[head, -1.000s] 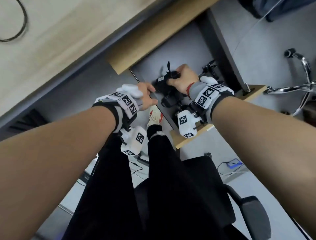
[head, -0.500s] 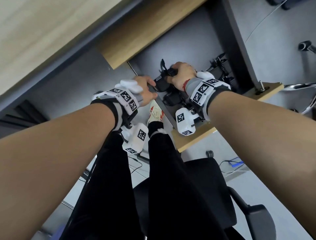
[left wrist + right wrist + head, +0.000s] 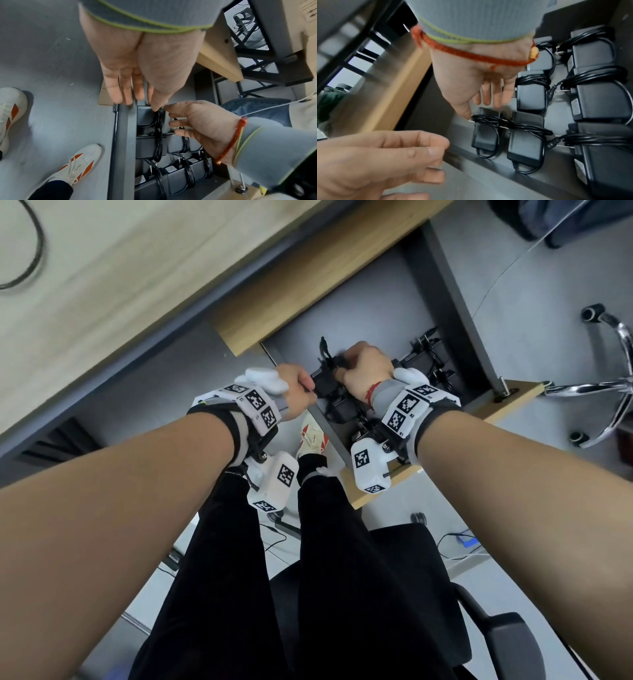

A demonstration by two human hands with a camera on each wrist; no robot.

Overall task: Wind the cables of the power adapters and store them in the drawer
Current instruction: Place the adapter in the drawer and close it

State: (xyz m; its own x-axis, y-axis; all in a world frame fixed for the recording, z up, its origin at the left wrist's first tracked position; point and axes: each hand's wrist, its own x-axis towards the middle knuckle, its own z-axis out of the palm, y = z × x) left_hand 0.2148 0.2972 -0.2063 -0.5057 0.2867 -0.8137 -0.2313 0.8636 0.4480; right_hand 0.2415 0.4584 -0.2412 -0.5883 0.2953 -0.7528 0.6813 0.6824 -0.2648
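Several wound adapters (image 3: 527, 136) already lie in the drawer (image 3: 120, 135), both the right hand (image 3: 471, 86) and left hand (image 3: 137, 70) loose-fingered above the newest adapter (image 3: 485, 129), which I'd nudge snug against its neighbour without disturbing its cable.

The open drawer (image 3: 383, 494) juts out from under the desk (image 3: 137, 285), right of the person's legs. Power adapters (image 3: 599, 100) lie in rows inside it, each with its cable wound round its body. The newest adapter (image 3: 485, 129) lies at the far end of the row by the drawer's left wall, beside another adapter (image 3: 524, 136). Both shoes (image 3: 75, 166) stand on the floor left of the drawer; an office chair (image 3: 394, 594) is behind the legs
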